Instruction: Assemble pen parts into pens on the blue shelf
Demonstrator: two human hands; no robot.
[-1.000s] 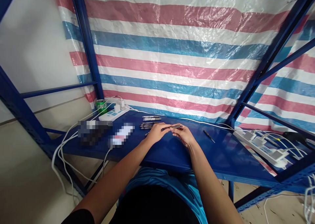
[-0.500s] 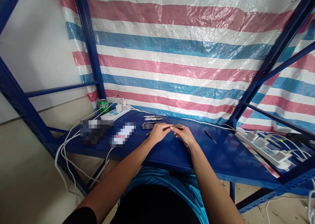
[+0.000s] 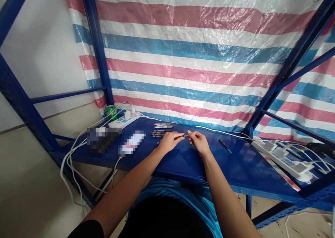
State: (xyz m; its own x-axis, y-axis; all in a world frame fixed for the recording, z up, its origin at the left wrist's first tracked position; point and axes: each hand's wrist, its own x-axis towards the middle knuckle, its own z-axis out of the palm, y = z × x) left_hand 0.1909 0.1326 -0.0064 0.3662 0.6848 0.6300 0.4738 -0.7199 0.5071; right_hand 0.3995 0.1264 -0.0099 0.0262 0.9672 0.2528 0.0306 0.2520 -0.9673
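Note:
My left hand (image 3: 170,141) and my right hand (image 3: 199,142) face each other above the blue shelf. A short piece of a slim pen (image 3: 186,135) shows between their fingertips, pinched from both sides; most of it is hidden by the fingers. Beyond my left hand lies a row of dark pens (image 3: 158,134), with a few white pens (image 3: 163,125) behind them. The end of another dark item pokes out by my left wrist, mostly covered. To the right of my right hand, a single dark pen (image 3: 225,146) lies slantwise.
The blue metal shelf (image 3: 180,168) has upright posts at its sides. A power strip (image 3: 123,121), a green can (image 3: 111,112) and a blurred phone-like object (image 3: 132,142) with a cable are on the left. Another power strip (image 3: 284,159) with plugs is right. Striped sheeting (image 3: 183,67) hangs behind.
My fingertips have drawn slightly apart, so a bit of the pen shows between them. The right hand has shifted a little rightward. The other pens stay put.

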